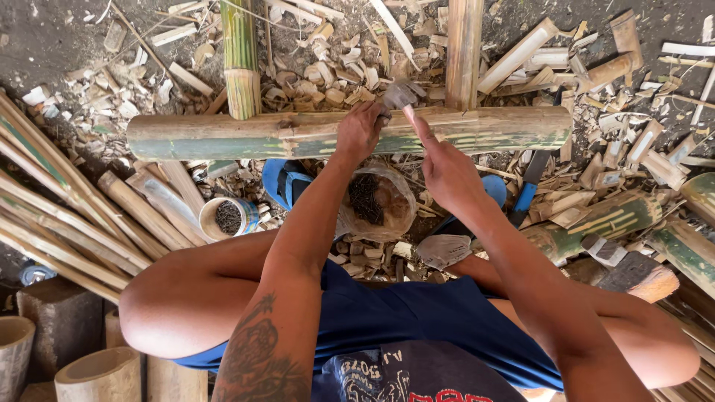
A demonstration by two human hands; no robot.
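Note:
A long green-brown bamboo pole [223,136] lies crosswise on the ground in front of my knees. My left hand [360,131] rests on top of it near the middle, fingers pinched together; whatever it pinches is too small to see. My right hand [447,173] grips the handle of a hammer. The metal hammer head [399,94] hangs just above the pole, close to my left fingers. Two more bamboo poles [463,52] [240,59] run away from the far side of the crosswise pole.
A clear plastic bag of dark nails [376,201] and a small tin of nails [228,217] sit between my feet in blue sandals [286,183]. A blue-handled knife [530,187] and a cleaver [605,250] lie right. Split bamboo slats [59,223] lie left; offcuts [328,82] cover the ground.

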